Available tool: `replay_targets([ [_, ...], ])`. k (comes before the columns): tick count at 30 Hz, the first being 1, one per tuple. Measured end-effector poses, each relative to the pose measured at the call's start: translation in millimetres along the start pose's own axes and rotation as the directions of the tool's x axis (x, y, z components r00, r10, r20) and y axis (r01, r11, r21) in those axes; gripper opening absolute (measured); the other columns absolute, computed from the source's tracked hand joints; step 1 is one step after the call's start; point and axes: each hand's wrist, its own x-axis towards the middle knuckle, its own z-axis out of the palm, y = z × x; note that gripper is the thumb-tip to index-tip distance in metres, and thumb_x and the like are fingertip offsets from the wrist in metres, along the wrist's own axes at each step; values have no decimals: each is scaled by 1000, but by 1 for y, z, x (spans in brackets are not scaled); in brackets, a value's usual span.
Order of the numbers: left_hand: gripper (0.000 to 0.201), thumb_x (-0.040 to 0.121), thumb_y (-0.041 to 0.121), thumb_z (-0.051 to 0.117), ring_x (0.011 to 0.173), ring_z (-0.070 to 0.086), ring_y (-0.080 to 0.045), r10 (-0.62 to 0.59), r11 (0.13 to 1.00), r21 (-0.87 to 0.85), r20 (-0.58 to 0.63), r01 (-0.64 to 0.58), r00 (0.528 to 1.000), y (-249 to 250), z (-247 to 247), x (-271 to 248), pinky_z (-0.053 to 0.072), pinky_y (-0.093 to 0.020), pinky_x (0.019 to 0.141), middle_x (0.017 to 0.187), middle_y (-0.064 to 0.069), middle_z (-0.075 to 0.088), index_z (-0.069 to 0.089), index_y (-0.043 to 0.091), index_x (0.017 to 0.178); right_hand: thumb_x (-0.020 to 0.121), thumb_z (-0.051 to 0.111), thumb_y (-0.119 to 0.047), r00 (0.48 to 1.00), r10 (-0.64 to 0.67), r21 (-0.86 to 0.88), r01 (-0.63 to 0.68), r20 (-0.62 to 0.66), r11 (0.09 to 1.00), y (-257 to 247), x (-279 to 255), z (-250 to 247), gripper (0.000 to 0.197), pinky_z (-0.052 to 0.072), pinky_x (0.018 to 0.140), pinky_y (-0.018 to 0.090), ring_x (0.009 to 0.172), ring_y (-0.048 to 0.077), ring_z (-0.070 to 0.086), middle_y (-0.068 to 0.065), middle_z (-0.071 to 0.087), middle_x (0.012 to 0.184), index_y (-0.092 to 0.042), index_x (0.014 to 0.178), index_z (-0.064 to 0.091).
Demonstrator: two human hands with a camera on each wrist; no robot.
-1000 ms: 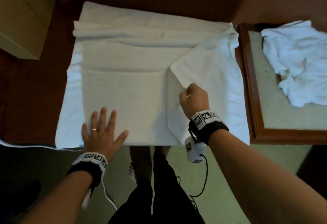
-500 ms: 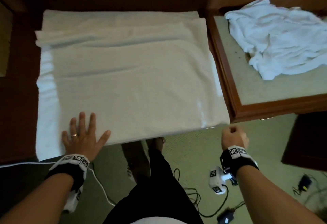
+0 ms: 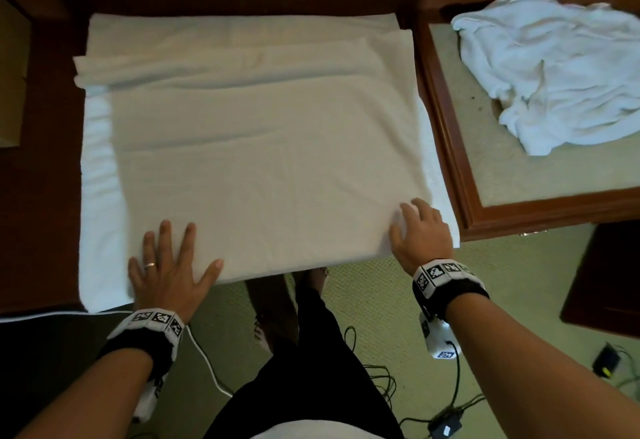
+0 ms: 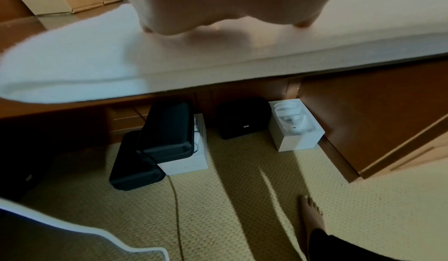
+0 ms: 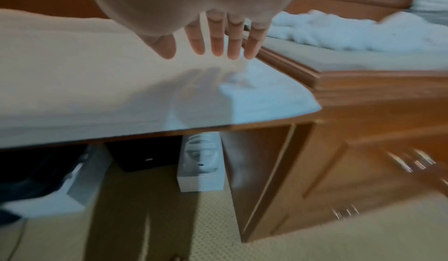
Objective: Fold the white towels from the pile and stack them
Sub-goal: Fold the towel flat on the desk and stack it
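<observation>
A white towel [image 3: 270,161] lies spread flat on the bench [image 3: 41,196], on top of other white layers that show at its left and far edges. The left hand [image 3: 169,265] rests flat, fingers straight and spread, on the near left corner. The right hand [image 3: 420,230] hangs released over the near right corner; in the right wrist view its fingers [image 5: 217,40] are straight and grasp nothing, though whether they touch the cloth is hard to tell. The pile of unfolded towels [image 3: 554,68] sits crumpled on the raised side table [image 3: 460,175] to the right, well apart from both hands. The near edge runs along the bench lip, so I judge a careless pull toward the body could drag the towel off onto the floor. A pinch at the corner may also catch a layer beneath, lifting two cloths together and spoiling the fold.
</observation>
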Motion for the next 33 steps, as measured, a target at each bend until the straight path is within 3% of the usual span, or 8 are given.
replay_targets([
  [6, 93, 74, 89, -6, 152, -15, -31, 15, 1000, 18, 28, -15, 1000, -8, 2, 5, 2, -60, 119, 162, 1, -32, -17, 43, 154, 96, 29, -65, 911, -10, -56, 36, 412, 998, -13, 34, 8, 77, 6, 118, 62, 149, 31, -20, 0, -30, 160, -37, 154, -11],
  [14, 106, 71, 95, 15, 154, -7, -31, 85, 996, -10, -73, -85, 994, -8, -29, 46, 4, -60, 119, 165, 3, -21, -12, 38, 156, 92, 36, -70, 941, -151, -2, 159, 304, 987, -32, 86, -7, 85, 10, 120, 59, 151, 33, -12, 5, -21, 163, -28, 157, 2],
  [18, 126, 58, 105, 29, 153, -4, -34, 242, 957, 171, -15, -236, 970, -21, -8, 22, 10, -62, 117, 166, 1, -20, -11, 38, 157, 72, 25, -95, 829, -350, -135, 445, 435, 886, -21, 41, 8, 112, -3, 119, 62, 144, 36, -32, 7, -42, 154, -34, 151, -27],
  [20, 125, 63, 90, 57, 152, 4, -39, 264, 950, 181, -25, -255, 964, -24, 1, 9, 17, -67, 114, 168, -5, -7, 0, 36, 159, 71, 34, -93, 786, -363, -229, 525, 501, 820, -10, 23, 19, 120, -3, 117, 66, 140, 41, -36, 12, -47, 150, -31, 147, -34],
  [23, 114, 61, 33, 92, 145, 27, -46, 297, 938, 217, -113, -268, 948, -19, 6, -11, 29, -70, 106, 164, -14, 22, 30, 26, 156, 83, 70, -38, 821, -391, -261, 520, 416, 814, 2, 2, 28, 113, 18, 114, 68, 146, 50, -14, 22, -26, 159, -25, 156, -16],
  [25, 104, 59, 10, 90, 140, 37, -47, 335, 932, 207, -177, -298, 925, -19, 9, -25, 36, -68, 102, 158, -16, 34, 43, 20, 151, 70, 61, 3, 846, -447, -256, 519, 291, 815, 11, -12, 30, 101, 38, 104, 65, 144, 53, 19, 24, 12, 162, -20, 157, 15],
  [30, 71, 48, -6, 88, 114, 62, -46, 318, 929, 246, -141, -278, 937, -39, -11, -43, 48, -63, 93, 129, -20, 64, 70, 4, 116, 69, 47, 2, 911, -391, -308, 413, 132, 857, 20, -24, 12, 48, 46, 92, 65, 116, 54, 56, 30, 59, 126, -1, 114, 63],
  [33, 23, 77, 3, 70, 89, 68, -35, 146, 959, 254, -49, -129, 988, -39, -51, -45, 55, -46, 81, 100, -12, 70, 69, 13, 98, 83, 50, -5, 953, -178, -348, 257, 244, 901, 7, -17, -23, 25, 50, 88, 46, 99, 38, 64, 16, 67, 101, -10, 102, 66],
])
